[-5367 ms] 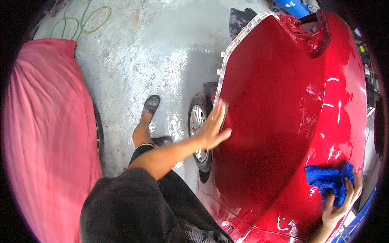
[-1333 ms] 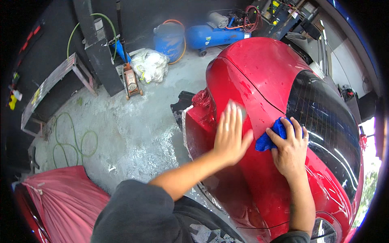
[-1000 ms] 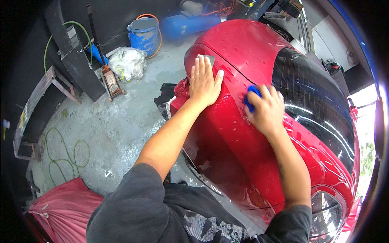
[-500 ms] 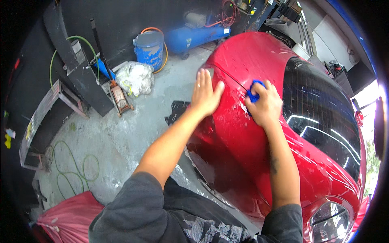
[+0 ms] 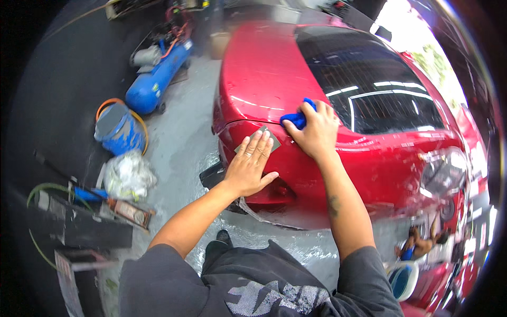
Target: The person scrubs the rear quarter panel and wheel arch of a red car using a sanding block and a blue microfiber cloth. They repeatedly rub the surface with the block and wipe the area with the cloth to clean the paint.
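My left hand point(image 5: 249, 168) lies on the rear corner of a red car point(image 5: 259, 71), its fingers stretched over a small dark grey-green sheet of sandpaper point(image 5: 275, 142) that it holds against the paint. The sheet shows past the fingertips, just below the seam between panels; the rest is under the fingers. To the right, my right hand point(image 5: 321, 127) is closed on a bunched blue cloth point(image 5: 293, 121), which touches the bodywork by that seam. The dark rear window point(image 5: 364, 71) begins just beyond this hand. Wet-looking streaks shine on the red paint.
On the left stand a blue air compressor point(image 5: 153, 82), a blue bucket point(image 5: 119, 132) with an orange hose, a white plastic bag point(image 5: 129, 177) and a floor jack point(image 5: 129, 211). A white bucket point(image 5: 404, 280) and a crouching person point(image 5: 420, 245) are at lower right. The grey floor point(image 5: 185, 137) looks wet.
My view has turned, so the car sits more crosswise. The left hand now lies below the panel seam, with more sandpaper showing; the right hand still grips the blue cloth near the seam.
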`<state>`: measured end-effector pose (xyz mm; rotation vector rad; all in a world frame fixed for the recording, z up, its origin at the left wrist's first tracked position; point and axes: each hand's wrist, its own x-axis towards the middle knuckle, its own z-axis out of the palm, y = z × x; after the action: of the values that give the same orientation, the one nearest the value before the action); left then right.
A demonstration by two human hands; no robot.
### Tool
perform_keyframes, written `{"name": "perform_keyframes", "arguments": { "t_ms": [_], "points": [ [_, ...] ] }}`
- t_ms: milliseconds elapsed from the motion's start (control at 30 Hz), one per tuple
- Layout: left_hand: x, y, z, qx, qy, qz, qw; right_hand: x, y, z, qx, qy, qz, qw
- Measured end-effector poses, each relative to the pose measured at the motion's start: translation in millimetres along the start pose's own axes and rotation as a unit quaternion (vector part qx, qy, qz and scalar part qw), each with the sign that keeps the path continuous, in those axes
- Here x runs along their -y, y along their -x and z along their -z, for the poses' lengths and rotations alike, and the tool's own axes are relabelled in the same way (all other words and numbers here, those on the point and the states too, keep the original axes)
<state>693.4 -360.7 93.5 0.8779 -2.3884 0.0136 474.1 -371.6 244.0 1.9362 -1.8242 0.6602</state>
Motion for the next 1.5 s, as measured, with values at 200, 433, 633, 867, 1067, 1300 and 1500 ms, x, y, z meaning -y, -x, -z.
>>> {"name": "perform_keyframes", "arguments": {
  "t_ms": [200,433,633,867,1067,1300,1500],
  "points": [
    [-11.5,-15.8,7.7,0.029,0.015,-0.103,0.994,-47.4,0.4,0.5,0.035,-0.097,-0.137,0.985],
    [22.8,-18.9,35.7,-0.078,0.175,-0.147,0.970,6.8,107.5,-2.0,-0.153,-0.019,-0.136,0.979],
    [47.0,-113.7,85.2,-0.213,0.202,-0.160,0.942,79.9,113.6,-22.5,-0.132,0.024,-0.124,0.983],
    [26.6,-179.3,97.3,-0.059,0.321,-0.323,0.888,138.3,113.8,-67.1,-0.240,0.092,-0.274,0.927],
    [-5.3,-227.6,55.3,0.083,0.091,-0.410,0.904,173.9,88.7,-86.1,-0.266,-0.019,-0.406,0.874],
    [22.4,-240.9,53.3,0.148,0.100,-0.380,0.908,205.2,90.5,-88.5,-0.294,0.033,-0.496,0.816],
    [151.4,-247.5,51.0,0.042,0.147,-0.407,0.901,279.0,237.2,-120.8,-0.419,-0.126,-0.592,0.677]
  ]
}}
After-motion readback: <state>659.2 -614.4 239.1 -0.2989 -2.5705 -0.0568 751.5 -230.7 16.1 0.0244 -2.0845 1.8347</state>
